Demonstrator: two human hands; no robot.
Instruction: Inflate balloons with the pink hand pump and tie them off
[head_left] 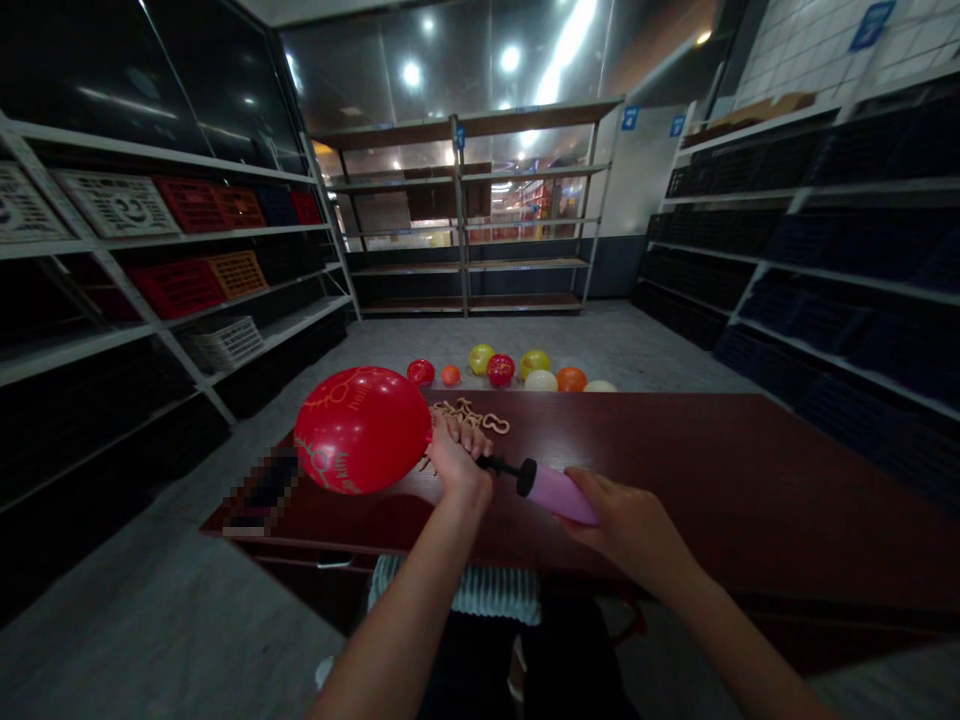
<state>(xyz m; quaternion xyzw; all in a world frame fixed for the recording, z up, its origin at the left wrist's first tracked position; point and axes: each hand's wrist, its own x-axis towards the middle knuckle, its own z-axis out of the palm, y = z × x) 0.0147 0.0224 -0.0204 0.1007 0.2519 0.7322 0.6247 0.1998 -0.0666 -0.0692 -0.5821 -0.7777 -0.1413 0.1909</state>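
A large inflated red balloon point(360, 432) with printed lettering is above the left part of the table, its neck pointing right. My left hand point(459, 458) is closed around that neck and the black end of a balloon pump; its fingers hide where the two meet. The pump point(561, 494) has a pink-purple barrel, with a black rod and collar stretching toward my left hand. My right hand point(628, 520) wraps around the barrel. Just beyond my left hand, a small pile of tan uninflated balloons point(495, 424) lies on the table.
The dark reddish-brown table point(712, 470) spans the front. A pixelated dark object point(262, 490) lies at its left corner. Past the far edge, several inflated balloons point(501, 370) in red, yellow, orange and white rest on the floor. Shelves with crates point(180, 285) line both sides.
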